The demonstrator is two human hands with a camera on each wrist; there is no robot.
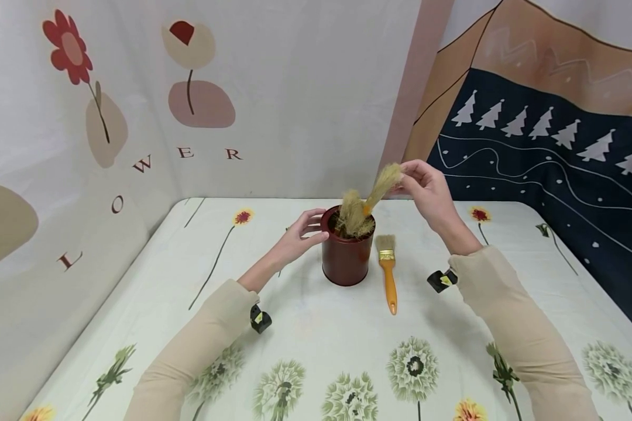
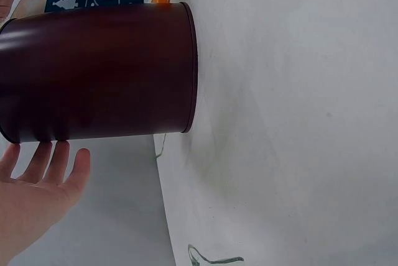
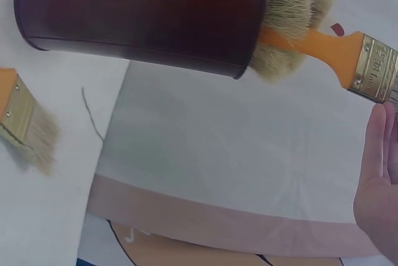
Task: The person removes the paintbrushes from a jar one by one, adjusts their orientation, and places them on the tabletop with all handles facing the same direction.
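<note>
Right hand point(image 1: 426, 190) pinches the bristle end of an orange-handled flat paintbrush point(image 1: 381, 186), handle tip angled down into the dark red cylindrical tin point(image 1: 346, 251), which stands upright mid-table among other bristles. Left hand point(image 1: 304, 234) rests relaxed fingers against the tin's rim and side. A second orange-handled brush point(image 1: 387, 269) lies flat on the flower-print tablecloth point(image 1: 316, 339), just beside the tin.

Brush point(image 3: 348, 55) bristles run off the right wrist view's edge, so the right hand's point(image 3: 379, 185) grip is cut off. Handles inside the can point(image 1: 346, 251) are hidden too.
</note>
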